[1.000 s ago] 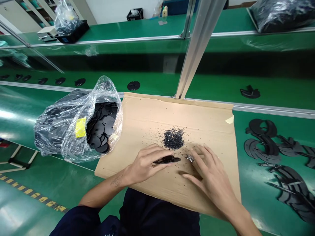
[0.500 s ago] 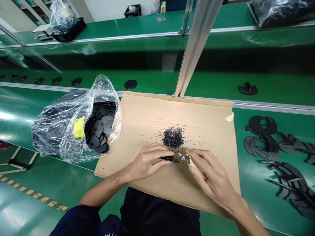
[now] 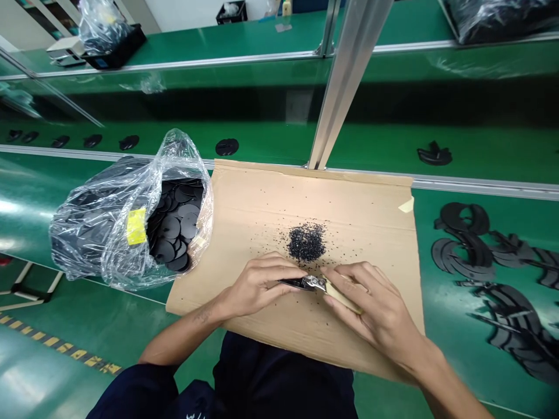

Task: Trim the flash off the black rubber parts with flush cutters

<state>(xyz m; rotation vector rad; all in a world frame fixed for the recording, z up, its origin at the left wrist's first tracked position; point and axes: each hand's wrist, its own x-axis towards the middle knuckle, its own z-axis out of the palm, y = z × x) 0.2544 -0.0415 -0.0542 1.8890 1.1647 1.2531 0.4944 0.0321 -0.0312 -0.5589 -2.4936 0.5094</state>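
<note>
My left hand pinches a small black plastic part above the cardboard sheet. In my right hand is a pair of nippers with pale yellowish handles, my fingers closed around them. The metal jaws meet the right end of the black part; whether they are closed on it I cannot tell. Just beyond both hands lies a pile of tiny black plastic bits, with loose crumbs scattered around it. Most of the black part is hidden by my left fingers.
At left, a clear plastic bag holds many black discs. Curved black parts lie in groups on the green table at right. A metal post rises behind the cardboard. More black parts sit on the green strip behind.
The nippers in my right hand have moved left, and their jaws now meet the black part. Earlier a gap lay between them. My left hand keeps its grip on the part.
</note>
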